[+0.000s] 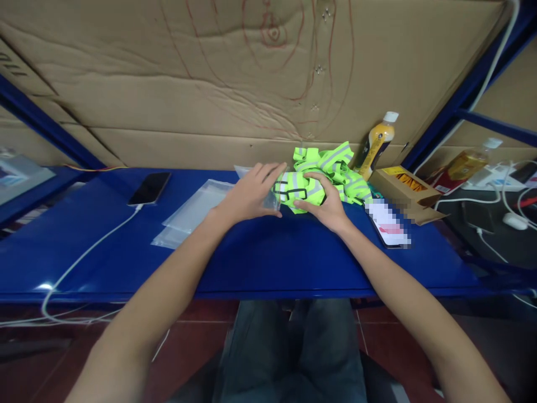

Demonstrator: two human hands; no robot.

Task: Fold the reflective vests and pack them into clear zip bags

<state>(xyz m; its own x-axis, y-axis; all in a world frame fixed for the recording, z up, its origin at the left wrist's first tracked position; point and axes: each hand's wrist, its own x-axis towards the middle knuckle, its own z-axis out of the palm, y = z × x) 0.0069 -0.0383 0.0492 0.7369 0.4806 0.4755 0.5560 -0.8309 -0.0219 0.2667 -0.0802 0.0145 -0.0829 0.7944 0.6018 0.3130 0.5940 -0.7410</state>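
While right hand (329,206) grips folded neon bundle (298,183), left hand (251,193) clasps clear bag (241,171) at bundle's left end, loose neon straps (339,159) heaped just behind

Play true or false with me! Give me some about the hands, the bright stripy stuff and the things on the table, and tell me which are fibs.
1. The right hand holds a bright yellow-green folded bundle. True.
2. The left hand is holding a bottle. False: the left hand holds clear plastic at one end of the bundle.
3. The phone on the table's left side has a white cable plugged in. True.
4. The tabletop is yellow. False: the tabletop is blue.
5. The bottle on this table has a red cap. False: that bottle has a white cap.
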